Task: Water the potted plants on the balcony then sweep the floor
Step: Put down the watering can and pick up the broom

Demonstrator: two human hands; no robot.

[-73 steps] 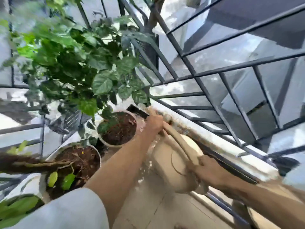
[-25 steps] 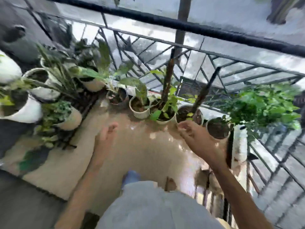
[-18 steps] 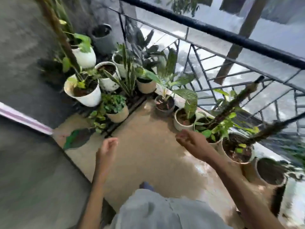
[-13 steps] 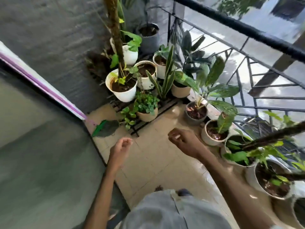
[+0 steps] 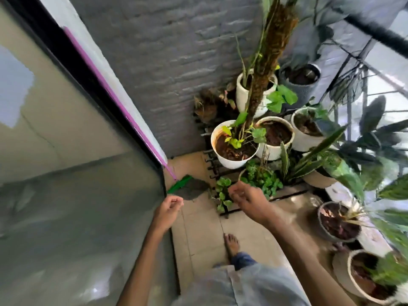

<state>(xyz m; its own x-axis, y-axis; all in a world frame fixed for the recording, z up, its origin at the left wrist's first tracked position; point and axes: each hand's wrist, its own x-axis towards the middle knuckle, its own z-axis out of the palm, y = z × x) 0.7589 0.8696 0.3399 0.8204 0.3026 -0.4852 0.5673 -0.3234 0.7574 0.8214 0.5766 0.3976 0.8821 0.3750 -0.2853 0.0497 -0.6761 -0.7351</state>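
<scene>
Broom, green end low by the glass door, slants up along the wall; both hands' grip loosely curled, grasping nothing.

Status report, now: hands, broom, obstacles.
Left hand and right hand empty, fingers loosely curled. Green broom untouched on floor by the door corner. Trailing plant beside it.

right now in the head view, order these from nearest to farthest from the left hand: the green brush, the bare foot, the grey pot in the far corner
From the left hand:
1. green brush, on the floor just ahead, by the door frame.
2. bare foot, on the tiles to the right and back.
3. grey pot, far corner by the railing.
</scene>
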